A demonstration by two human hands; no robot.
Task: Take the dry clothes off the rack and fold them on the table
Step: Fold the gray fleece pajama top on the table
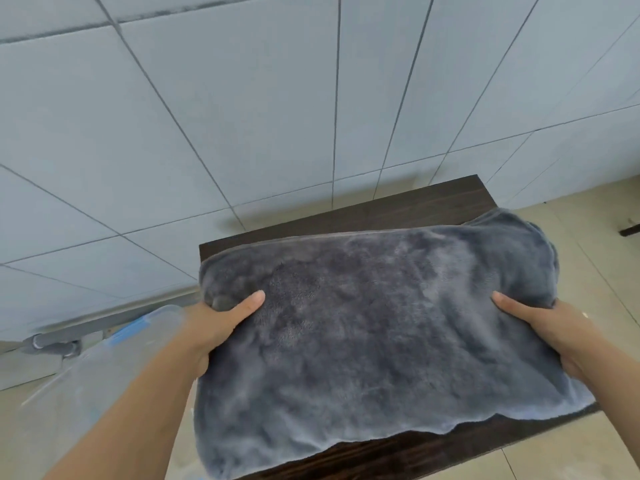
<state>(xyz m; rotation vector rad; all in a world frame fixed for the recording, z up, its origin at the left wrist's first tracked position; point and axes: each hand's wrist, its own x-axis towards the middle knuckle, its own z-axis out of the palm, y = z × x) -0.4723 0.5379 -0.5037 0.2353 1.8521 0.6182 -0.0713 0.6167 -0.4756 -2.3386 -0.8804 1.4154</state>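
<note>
Gripping the folded grey towel (pixel 374 327) at both ends, our left hand (pixel 214 327) and right hand (pixel 540 327) held it over the table (pixel 363 216). We judged its limp near edge could slide off.

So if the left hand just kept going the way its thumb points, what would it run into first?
Probably only more of the grey fleece cloth that the left hand already grips at its edge. Further along that line sits the right hand, holding the opposite edge, though depth is hard to judge.

The grey towel (pixel 374 327) at frame centre is plush, matt fleece with a brushed nap. The table (pixel 398 209) beneath shows dark wood grain. The lower-left container (pixel 114 358) looks translucent plastic.
</note>
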